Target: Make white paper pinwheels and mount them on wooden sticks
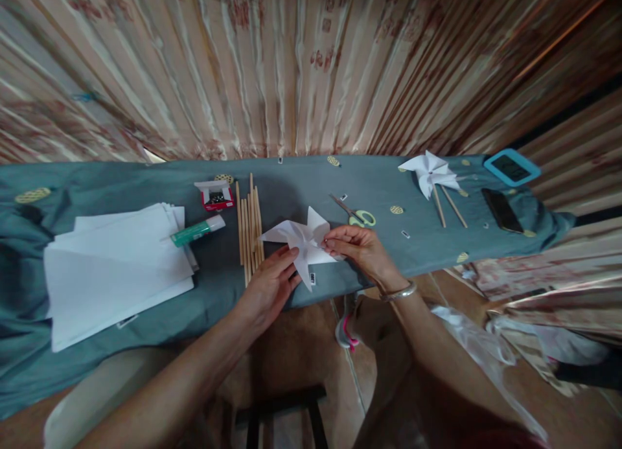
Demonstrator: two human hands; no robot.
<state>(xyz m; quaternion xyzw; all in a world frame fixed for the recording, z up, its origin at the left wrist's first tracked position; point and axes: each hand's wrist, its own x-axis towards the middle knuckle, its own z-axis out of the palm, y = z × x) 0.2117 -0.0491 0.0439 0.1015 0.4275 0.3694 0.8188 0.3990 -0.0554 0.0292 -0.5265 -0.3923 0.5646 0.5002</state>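
A white paper pinwheel [302,240] is held just above the near part of the cloth-covered tabletop [311,183], between the two hands. The left hand [273,274] grips it from the lower left, thumb on the front of the paper and the other fingers around the near side. The right hand [357,247] pinches it from the right, thumb and forefinger drawn together close to the middle; whether something small also sits between those fingertips is too small to tell. The relation that matters most is how those fingertips stand to the pinwheel's middle: they come at it sideways, right beside it, making the right hand the nearer one, while the left steadies the opposite side. The blades fan out in several directions, so the paper has no single long axis. The wooden sticks [250,222] lie just beyond and left of the left hand, their long axis running away from the person, with a small red box [218,201] past them and a glue stick [197,231] further left, by the paper stack [119,271]. Scissors [352,214] lie just beyond the right hand, blades pointing away to the left.
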